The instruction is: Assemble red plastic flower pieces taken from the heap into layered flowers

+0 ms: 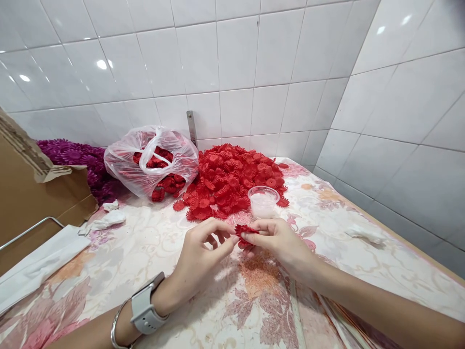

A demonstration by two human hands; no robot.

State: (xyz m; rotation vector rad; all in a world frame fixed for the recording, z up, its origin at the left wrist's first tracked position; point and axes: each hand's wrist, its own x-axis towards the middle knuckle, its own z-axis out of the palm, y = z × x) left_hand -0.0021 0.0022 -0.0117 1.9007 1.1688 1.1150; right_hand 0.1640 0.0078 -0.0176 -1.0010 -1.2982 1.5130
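Between my hands is a red artificial flower (244, 233), pinched by the thumb and fingers of my right hand (274, 238). My left hand (209, 247) comes in from the left with its thumb and fingertips closed at the flower's left edge. Whether those left fingers grip a petal or something small is hidden. Just beyond my right hand stands a clear plastic cup (263, 202) holding a whitish substance. Behind it spreads a large heap of red artificial flowers (232, 179).
A tied clear plastic bag (123, 160) of red flowers sits left of the heap. Purple flowers (72, 152) lie behind a cardboard box (39, 213). Crumpled white tissue (366, 234) rests at right on the floral tablecloth (152, 247). Tiled walls (236, 53) bound the back and right.
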